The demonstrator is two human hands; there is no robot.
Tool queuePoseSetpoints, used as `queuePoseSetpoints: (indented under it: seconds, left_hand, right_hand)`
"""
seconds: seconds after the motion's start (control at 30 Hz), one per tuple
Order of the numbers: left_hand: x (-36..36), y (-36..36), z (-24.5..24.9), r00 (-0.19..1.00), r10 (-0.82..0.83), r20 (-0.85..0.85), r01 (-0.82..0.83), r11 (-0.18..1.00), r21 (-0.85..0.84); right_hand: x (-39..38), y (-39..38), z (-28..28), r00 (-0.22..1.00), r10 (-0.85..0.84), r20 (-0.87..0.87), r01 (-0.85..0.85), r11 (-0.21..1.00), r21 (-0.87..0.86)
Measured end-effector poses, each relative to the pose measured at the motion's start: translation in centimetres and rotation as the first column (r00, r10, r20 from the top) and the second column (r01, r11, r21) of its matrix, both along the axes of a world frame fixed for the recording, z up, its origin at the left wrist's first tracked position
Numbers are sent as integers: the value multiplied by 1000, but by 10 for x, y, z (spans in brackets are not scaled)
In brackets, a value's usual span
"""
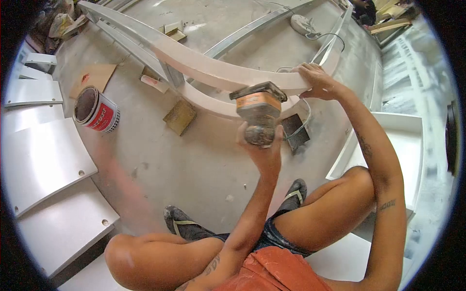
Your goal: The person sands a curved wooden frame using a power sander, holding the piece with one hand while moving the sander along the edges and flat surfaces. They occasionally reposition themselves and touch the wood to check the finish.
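Note:
My left hand [262,154] is wrapped round an orange and black electric sander [259,112], with fingers on both sides of its dusty body. The sander's flat pad faces away from me, at the near edge of a white curved frame piece [213,68]; whether it touches cannot be made out. Further right, my right hand [318,81] grips the top of the same curved piece, fingers over its edge. A grey cord [307,116] loops down beside that hand. On the floor behind the sander lies a dark square pad [295,132].
A paint can [103,116] with a red label stands on the left, near a brown board [94,77] and a yellowish block [179,116]. White panels [48,155] line the left side. At right is a white tray-like piece [398,140]. An oval object [303,24] lies inside the frame.

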State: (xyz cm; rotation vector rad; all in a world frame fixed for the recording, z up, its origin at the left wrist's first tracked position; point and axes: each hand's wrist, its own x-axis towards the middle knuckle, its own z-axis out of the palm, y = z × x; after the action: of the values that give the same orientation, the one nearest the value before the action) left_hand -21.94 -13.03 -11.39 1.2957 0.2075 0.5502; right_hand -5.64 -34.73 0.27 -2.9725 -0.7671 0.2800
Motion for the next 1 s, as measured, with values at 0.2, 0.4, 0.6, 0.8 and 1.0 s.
queuePoseSetpoints:
  seconds: [0.2, 0.4, 0.6, 0.8, 1.0]
  left_hand:
    - [-10, -26, 3, 1000, -10, 10, 8, 977, 212]
    - [8, 0, -18, 989, 142, 49, -150, 950, 276]
    - [33, 77, -20, 985, 173, 20, -169, 921, 351]
    - [49, 120, -5, 993, 81, -84, -68, 987, 144]
    - [35, 84, -7, 978, 113, -177, -116, 993, -6]
  right_hand:
    - [2, -8, -6, 1000, 6, 13, -6, 1000, 22]
    - [-5, -1, -1, 999, 13, 53, -15, 999, 34]
    - [-12, 0, -3, 998, -36, 50, 30, 993, 115]
    - [-51, 68, 23, 982, -162, 99, 158, 986, 50]
    - [-88, 139, 68, 859, -96, -503, 81, 995, -51]
